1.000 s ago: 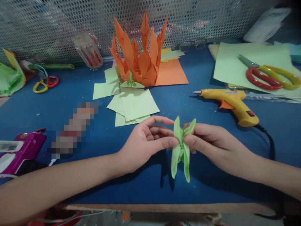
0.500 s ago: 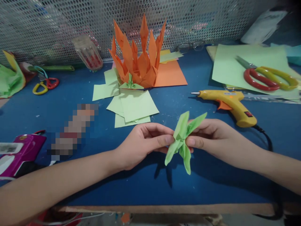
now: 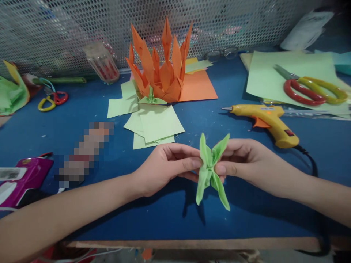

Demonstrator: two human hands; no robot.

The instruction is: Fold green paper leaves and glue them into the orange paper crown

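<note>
A matte blue tabletop [image 3: 82,120] backed by perforated metal mesh [image 3: 68,29] carries a tall spiky orange folded-paper crown [image 3: 160,69], flat pale green paper squares [image 3: 157,122], a glossy yellow plastic glue gun [image 3: 267,118] and red-and-yellow-handled scissors [image 3: 312,89] lying on a pale green paper sheet [image 3: 270,78]. Above the table's near edge, the left hand [image 3: 164,168] and right hand [image 3: 246,162] pinch, thumb against fingers, the waist of a small green four-petalled folded-paper piece [image 3: 210,170] from opposite sides. Its long axis stands roughly upright: two creased, pointed petals fan upward, two longer ones hang toward the person.
</note>
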